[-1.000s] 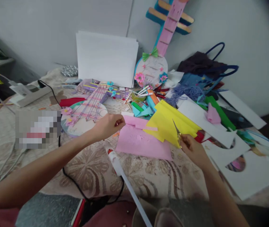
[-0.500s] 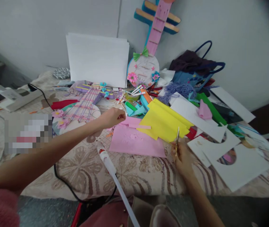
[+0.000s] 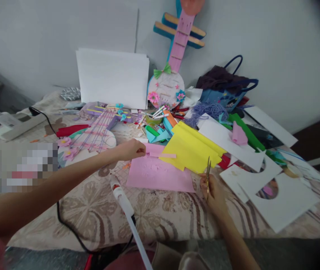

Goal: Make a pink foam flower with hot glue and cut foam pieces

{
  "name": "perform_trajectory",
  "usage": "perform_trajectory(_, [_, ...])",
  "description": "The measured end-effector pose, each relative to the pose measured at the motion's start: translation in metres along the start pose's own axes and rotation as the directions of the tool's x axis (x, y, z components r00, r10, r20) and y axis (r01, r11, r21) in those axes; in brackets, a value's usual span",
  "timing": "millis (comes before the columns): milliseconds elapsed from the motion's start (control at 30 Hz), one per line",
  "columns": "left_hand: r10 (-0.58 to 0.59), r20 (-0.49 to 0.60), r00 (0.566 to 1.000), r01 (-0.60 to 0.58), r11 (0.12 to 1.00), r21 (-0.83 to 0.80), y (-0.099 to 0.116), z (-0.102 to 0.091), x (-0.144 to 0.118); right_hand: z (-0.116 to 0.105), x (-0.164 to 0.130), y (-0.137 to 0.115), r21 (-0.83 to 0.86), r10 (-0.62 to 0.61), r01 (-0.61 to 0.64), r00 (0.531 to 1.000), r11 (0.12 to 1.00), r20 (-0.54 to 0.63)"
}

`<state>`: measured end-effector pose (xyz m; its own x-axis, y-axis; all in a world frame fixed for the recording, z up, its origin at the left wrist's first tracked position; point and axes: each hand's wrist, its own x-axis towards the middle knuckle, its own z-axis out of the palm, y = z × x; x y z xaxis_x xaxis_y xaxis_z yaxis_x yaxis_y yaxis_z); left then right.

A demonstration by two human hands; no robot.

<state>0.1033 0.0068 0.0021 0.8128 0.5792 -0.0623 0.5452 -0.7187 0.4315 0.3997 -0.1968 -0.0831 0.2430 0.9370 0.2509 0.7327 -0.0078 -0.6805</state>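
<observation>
My left hand (image 3: 133, 149) is closed with its fingertips pinched, over the left end of some pink paper strips. Whatever is in the pinch is too small to make out. Under and in front of it lies a pink paper sheet (image 3: 162, 180) with small pink scraps (image 3: 156, 167) on top. My right hand (image 3: 215, 193) holds gold-handled scissors (image 3: 208, 176) upright, blades pointing away from me and slightly apart. Just beyond the scissors is folded yellow paper (image 3: 188, 148). A white glue gun (image 3: 122, 195) lies between my arms, its nozzle pointing away from me.
Two decorated toy string instruments, one flat (image 3: 92, 140) and one leaning on the wall (image 3: 167, 90), stand behind. White boards (image 3: 286, 204) with cut-outs lie at right, near purple yarn (image 3: 205, 112) and a blue bag (image 3: 219, 99). A black cable (image 3: 70, 228) loops over the table's front edge.
The scissor blades have parted slightly. My left hand has come a little lower, nearer the pink sheet. The whole view has shifted slightly.
</observation>
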Motion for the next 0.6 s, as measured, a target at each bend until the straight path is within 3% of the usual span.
perform_trajectory(300, [0.117, -0.023, 0.993, -0.116, 0.993, 0.022, 0.014, 0.018, 0.026, 0.001, 0.0, 0.001, -0.002, 0.003, -0.003, 1.0, 1.0, 0.011])
perform_trajectory(467, [0.16, -0.01, 0.987, -0.159, 0.985, 0.073, 0.021, 0.016, 0.04, 0.001, 0.0, 0.002, -0.015, -0.01, 0.01, 1.0, 1.0, 0.007])
perform_trajectory(600, [0.126, -0.069, 0.99, -0.115, 0.982, 0.148, 0.018, 0.011, 0.05, 0.002, 0.0, 0.005, 0.009, -0.01, 0.01, 1.0, 1.0, 0.004])
